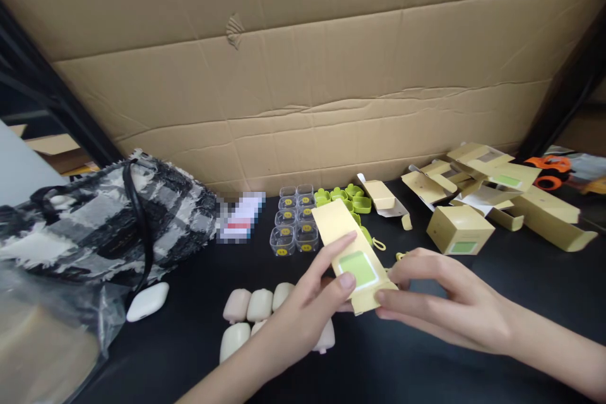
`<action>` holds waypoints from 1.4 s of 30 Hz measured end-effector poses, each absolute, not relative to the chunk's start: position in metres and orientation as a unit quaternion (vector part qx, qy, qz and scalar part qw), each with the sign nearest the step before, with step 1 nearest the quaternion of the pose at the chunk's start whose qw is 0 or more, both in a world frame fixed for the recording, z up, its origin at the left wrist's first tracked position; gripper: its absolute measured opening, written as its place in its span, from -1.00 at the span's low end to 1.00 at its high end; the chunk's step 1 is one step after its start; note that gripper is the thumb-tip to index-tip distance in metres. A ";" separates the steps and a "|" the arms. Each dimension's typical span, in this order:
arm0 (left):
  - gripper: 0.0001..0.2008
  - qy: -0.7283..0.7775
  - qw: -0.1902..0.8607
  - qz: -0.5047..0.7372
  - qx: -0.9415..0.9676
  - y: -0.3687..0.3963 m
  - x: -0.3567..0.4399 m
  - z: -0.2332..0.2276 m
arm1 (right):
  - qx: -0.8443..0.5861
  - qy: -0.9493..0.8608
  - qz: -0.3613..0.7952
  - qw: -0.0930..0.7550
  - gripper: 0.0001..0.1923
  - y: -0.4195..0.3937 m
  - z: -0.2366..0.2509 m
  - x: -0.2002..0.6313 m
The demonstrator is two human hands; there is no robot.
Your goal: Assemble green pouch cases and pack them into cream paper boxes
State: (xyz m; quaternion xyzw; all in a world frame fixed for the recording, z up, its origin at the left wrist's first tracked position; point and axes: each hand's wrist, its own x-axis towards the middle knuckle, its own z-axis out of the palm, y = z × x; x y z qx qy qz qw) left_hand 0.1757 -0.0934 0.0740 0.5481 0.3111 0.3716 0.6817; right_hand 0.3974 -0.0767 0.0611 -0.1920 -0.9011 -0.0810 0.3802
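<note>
yellow sleeve: a flat yellow card sleeve [353, 252] with a green window is being held over the black table [426, 353], slanting up and away from the hands, its far end reaching towards the clear cases.
left hand: the left hand [312, 293] is gripping the sleeve, index finger lying along its left edge and thumb pressing on the face just beside the green window.
right hand: the right hand [440, 300] is pinching the sleeve's near right corner between thumb and fingers.
beige cases: rounded beige cases [253, 315] are lying in two rows just left of the sleeve, partly under the left hand.
clear cases: small clear cases [293, 227] with yellow stickers are standing just behind the sleeve, to its left.
green pieces: green pieces [348, 199] are sitting behind the sleeve's far end.
folded boxes: yellow boxes [492, 202], some open, are lying well right of the sleeve.
bag: a checked fabric bag [108, 221] is resting far left of the sleeve, a white case [148, 301] just in front of it.
backdrop: a creased cardboard sheet [303, 76] is standing behind everything.
</note>
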 end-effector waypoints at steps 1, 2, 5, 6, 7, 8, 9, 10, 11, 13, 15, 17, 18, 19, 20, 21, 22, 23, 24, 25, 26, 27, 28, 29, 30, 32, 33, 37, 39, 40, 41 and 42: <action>-0.49 0.307 0.685 0.374 0.544 -0.094 0.176 0.074 | -0.188 -0.901 -0.084 0.381 -0.84 -0.077 0.061 0.397; -0.48 0.305 0.686 0.378 0.542 -0.095 0.177 0.074 | -0.181 -0.903 -0.089 0.379 -0.84 -0.077 0.061 0.397; -0.43 0.319 0.673 0.379 0.550 -0.095 0.177 0.072 | -0.178 -0.900 -0.102 0.384 -0.83 -0.077 0.062 0.395; -0.40 0.330 0.663 0.376 0.557 -0.094 0.177 0.070 | -0.178 -0.899 -0.102 0.388 -0.84 -0.077 0.063 0.394; -0.35 0.338 0.654 0.378 0.561 -0.094 0.177 0.068 | -0.177 -0.897 -0.102 0.391 -0.85 -0.077 0.064 0.394; -0.26 0.341 0.648 0.386 0.561 -0.093 0.177 0.066 | -0.176 -0.897 -0.100 0.394 -0.86 -0.077 0.065 0.393; -0.16 0.340 0.646 0.398 0.556 -0.093 0.178 0.064 | -0.174 -0.897 -0.096 0.395 -0.87 -0.078 0.066 0.392; -0.07 0.338 0.647 0.412 0.546 -0.093 0.178 0.062 | -0.173 -0.898 -0.089 0.396 -0.87 -0.078 0.066 0.392; 0.01 0.335 0.650 0.424 0.534 -0.093 0.179 0.061 | -0.173 -0.897 -0.081 0.398 -0.86 -0.078 0.066 0.392; 0.10 0.332 0.661 0.433 0.515 -0.093 0.180 0.059 | -0.172 -0.896 -0.059 0.405 -0.81 -0.079 0.065 0.393; 0.12 0.328 0.672 0.427 0.509 -0.094 0.181 0.058 | -0.171 -0.897 -0.041 0.406 -0.77 -0.080 0.064 0.393; 0.13 0.316 0.678 0.416 0.518 -0.095 0.181 0.058 | -0.173 -0.899 -0.040 0.400 -0.81 -0.081 0.063 0.393; 0.13 0.312 0.675 0.412 0.527 -0.095 0.180 0.058 | -0.175 -0.899 -0.046 0.398 -0.85 -0.081 0.063 0.393; 0.13 0.313 0.668 0.409 0.537 -0.096 0.179 0.058 | -0.178 -0.899 -0.055 0.397 -0.89 -0.081 0.063 0.392; 0.13 0.316 0.660 0.406 0.547 -0.096 0.178 0.059 | -0.179 -0.897 -0.066 0.399 -0.91 -0.081 0.063 0.392; 0.12 0.323 0.649 0.402 0.559 -0.096 0.177 0.059 | -0.178 -0.895 -0.076 0.402 -0.92 -0.081 0.064 0.391; 0.11 0.329 0.638 0.395 0.573 -0.096 0.176 0.060 | -0.171 -0.895 -0.081 0.403 -0.93 -0.081 0.064 0.391; 0.08 0.332 0.628 0.386 0.588 -0.096 0.175 0.060 | -0.160 -0.898 -0.077 0.403 -0.93 -0.081 0.065 0.391; 0.04 0.332 0.619 0.376 0.605 -0.096 0.174 0.061 | -0.147 -0.902 -0.066 0.401 -0.93 -0.082 0.066 0.392; -0.02 0.326 0.611 0.367 0.621 -0.096 0.173 0.062 | -0.132 -0.908 -0.048 0.394 -0.93 -0.082 0.067 0.393; -0.10 0.316 0.605 0.361 0.635 -0.096 0.172 0.063 | -0.119 -0.916 -0.026 0.383 -0.93 -0.083 0.069 0.395; -0.18 0.307 0.602 0.359 0.644 -0.097 0.172 0.065 | -0.106 -0.921 -0.004 0.374 -0.91 -0.084 0.071 0.397; -0.25 0.304 0.597 0.355 0.652 -0.097 0.171 0.067 | -0.102 -0.920 0.012 0.379 -0.89 -0.085 0.074 0.399; -0.30 0.309 0.588 0.348 0.661 -0.098 0.170 0.069 | -0.108 -0.908 0.020 0.405 -0.86 -0.085 0.076 0.401; -0.32 0.321 0.572 0.339 0.675 -0.100 0.170 0.072 | -0.126 -0.883 0.023 0.451 -0.83 -0.084 0.079 0.403; -0.33 0.363 0.508 0.314 0.715 -0.104 0.169 0.075 | -0.198 -0.797 0.026 0.570 -0.83 -0.078 0.084 0.406; -0.35 0.380 0.465 0.301 0.741 -0.106 0.169 0.075 | -0.240 -0.755 0.029 0.610 -0.84 -0.073 0.086 0.407; -0.38 0.349 0.327 0.255 0.840 -0.114 0.173 0.062 | -0.341 -0.770 0.053 0.536 -0.89 -0.041 0.089 0.405; -0.33 0.312 0.279 0.238 0.877 -0.115 0.176 0.050 | -0.366 -0.826 0.066 0.424 -0.91 -0.026 0.084 0.401; -0.31 0.301 0.256 0.238 0.887 -0.116 0.177 0.044 | -0.375 -0.844 0.073 0.375 -0.88 -0.020 0.080 0.399; -0.28 0.296 0.238 0.243 0.893 -0.116 0.178 0.040 | -0.381 -0.857 0.077 0.339 -0.83 -0.015 0.076 0.396; -0.26 0.294 0.227 0.251 0.894 -0.116 0.179 0.036 | -0.383 -0.864 0.081 0.317 -0.77 -0.013 0.072 0.394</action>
